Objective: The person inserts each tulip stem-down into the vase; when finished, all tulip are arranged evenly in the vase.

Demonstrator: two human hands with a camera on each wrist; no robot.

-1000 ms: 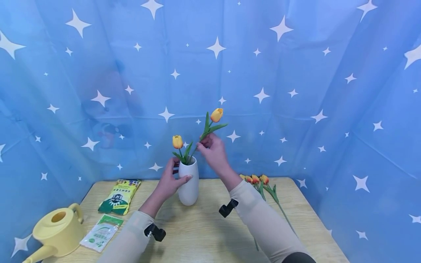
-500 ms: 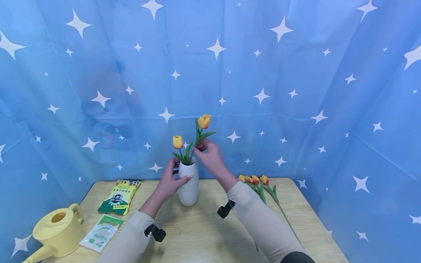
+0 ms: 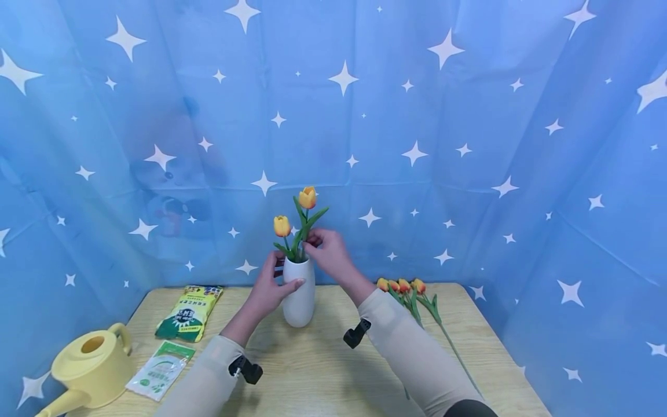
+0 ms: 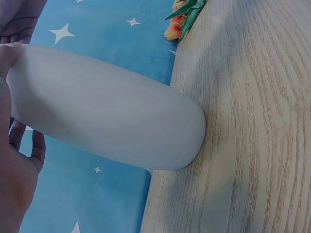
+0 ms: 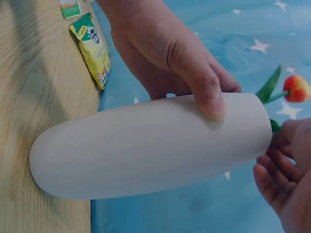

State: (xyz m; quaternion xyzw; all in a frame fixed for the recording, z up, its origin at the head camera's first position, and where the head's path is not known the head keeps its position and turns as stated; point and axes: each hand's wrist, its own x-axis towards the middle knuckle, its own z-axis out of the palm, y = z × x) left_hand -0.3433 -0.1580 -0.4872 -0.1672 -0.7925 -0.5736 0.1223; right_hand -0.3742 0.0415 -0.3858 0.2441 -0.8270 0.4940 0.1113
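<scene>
A tall white vase (image 3: 299, 298) stands upright on the table, and my left hand (image 3: 268, 289) grips its upper part, thumb across the front. One yellow-orange tulip (image 3: 282, 226) stands in the vase with its leaves at the mouth. Just above the rim, my right hand (image 3: 329, 250) pinches the stem of a second tulip (image 3: 307, 198), whose bloom rises higher than the first; its lower stem is hidden in the vase. In the right wrist view the right hand (image 5: 289, 167) is close beside the vase's mouth, and the left thumb presses the vase wall (image 5: 155, 145).
Several more tulips (image 3: 403, 285) lie at the table's back right, partly behind the right sleeve. On the left are a yellow-green packet (image 3: 189, 313), a white-green packet (image 3: 161, 370) and a yellow watering can (image 3: 94, 368). A blue star-patterned curtain (image 3: 396, 116) hangs behind the wooden table (image 3: 312, 370).
My right hand has moved left and down, lowering the second tulip further into the vase and bringing its bloom nearer the first. The left hand stays on the vase.
</scene>
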